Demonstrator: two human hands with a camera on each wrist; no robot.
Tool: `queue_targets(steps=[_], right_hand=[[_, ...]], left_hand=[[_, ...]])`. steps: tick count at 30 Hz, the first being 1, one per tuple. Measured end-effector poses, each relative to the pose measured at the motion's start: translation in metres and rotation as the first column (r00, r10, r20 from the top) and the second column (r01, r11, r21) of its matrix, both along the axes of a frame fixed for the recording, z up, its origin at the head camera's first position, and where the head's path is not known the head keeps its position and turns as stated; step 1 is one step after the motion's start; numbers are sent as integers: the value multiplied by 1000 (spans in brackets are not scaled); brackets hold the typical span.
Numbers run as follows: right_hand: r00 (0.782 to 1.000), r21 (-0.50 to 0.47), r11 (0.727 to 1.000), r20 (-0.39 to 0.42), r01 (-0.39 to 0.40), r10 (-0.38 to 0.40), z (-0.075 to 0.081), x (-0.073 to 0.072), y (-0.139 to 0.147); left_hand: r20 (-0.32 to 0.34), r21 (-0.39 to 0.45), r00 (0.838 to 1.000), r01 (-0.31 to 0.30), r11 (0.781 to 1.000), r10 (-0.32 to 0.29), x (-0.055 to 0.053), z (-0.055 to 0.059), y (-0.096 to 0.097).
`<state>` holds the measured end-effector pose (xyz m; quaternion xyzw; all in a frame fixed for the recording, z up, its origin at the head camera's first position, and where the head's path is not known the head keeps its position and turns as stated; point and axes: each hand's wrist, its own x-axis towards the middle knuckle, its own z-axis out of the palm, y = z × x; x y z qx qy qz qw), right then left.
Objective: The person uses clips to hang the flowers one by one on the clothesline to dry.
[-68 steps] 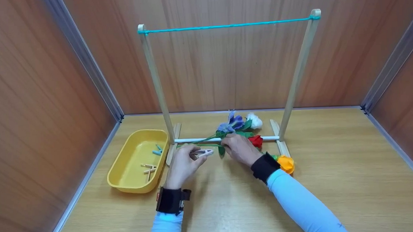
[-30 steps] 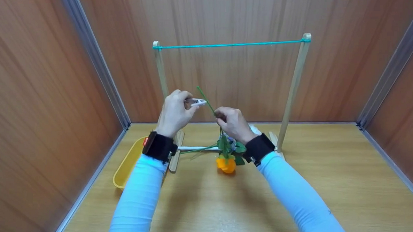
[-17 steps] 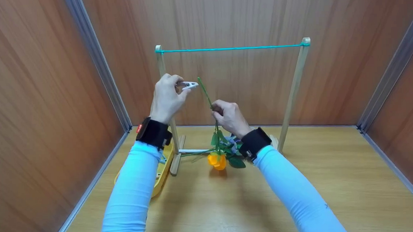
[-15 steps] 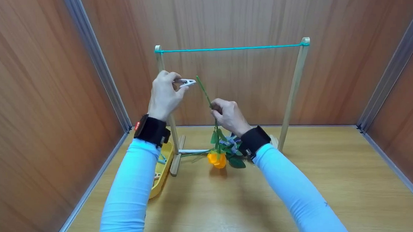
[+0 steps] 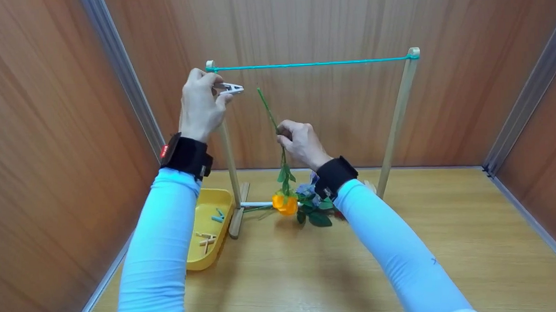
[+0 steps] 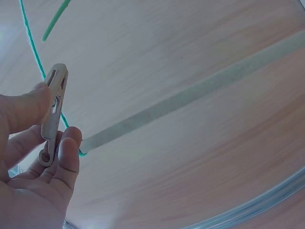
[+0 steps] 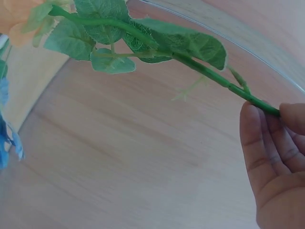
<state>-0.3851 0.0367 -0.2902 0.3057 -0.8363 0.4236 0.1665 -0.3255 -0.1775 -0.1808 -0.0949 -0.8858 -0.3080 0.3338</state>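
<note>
Where the tabletop (image 5: 260, 288) meets the back wall (image 5: 328, 22): a thin bluish-grey edge crosses the head view just below mid-height, running to a corner near the right border.
Walls: reddish-brown wood grain on the back, the left wall (image 5: 47, 138) and the right wall (image 5: 551, 177), with grey metal strips (image 5: 126, 73) slanting down the corners.
Surface: pale yellowish wood grain, with glare at bottom centre and soft shadows around the arms.
Left hand (image 5: 200, 103): upper left of centre, thumb and fingertips brought together, pinching a pale clothespin (image 5: 231, 88) whose end points right.
Right hand (image 5: 303, 143): near the centre, thumb and fingers pinching a green stem (image 5: 267, 107).
Orange flower (image 5: 285, 204): bloom down, below centre, its stem rising toward the upper left, near the clothespin but apart from it.
Other flowers: blue petals (image 5: 305, 190) and dark leaves (image 5: 319, 219) right of the orange bloom, partly hidden by the right sleeve (image 5: 394, 244).
Rack: left post (image 5: 231, 162) and right post (image 5: 394, 127), turquoise string (image 5: 311, 64) between their tops, white rod (image 5: 256, 204) low down.
Yellow tray (image 5: 196, 263): lower left, partly behind the left sleeve (image 5: 153, 255), holding blue pegs (image 5: 218, 217) and tan pegs (image 5: 206, 242).
</note>
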Motion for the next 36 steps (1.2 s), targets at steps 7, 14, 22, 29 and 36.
queue_targets(steps=[7,14,22,29,36], right_hand=[[999,-7,1000,-23,25,-25,7,0,-2],[997,1,999,-67,44,-44,17,2,-7],[996,-15,998,-57,61,-62,21,6,-24],[995,-37,998,-80,58,-61,24,6,-35],[993,-69,995,-94,72,-78,25,5,-42]], left_hand=[[-88,30,996,-2,1000,4,-7,8,-5],[-169,75,985,-14,997,27,-13,10,-11],[-231,84,972,-24,996,43,-16,13,-15],[-283,110,956,-42,993,72,-13,21,-19],[-235,75,968,-76,994,91,-14,21,-20]])
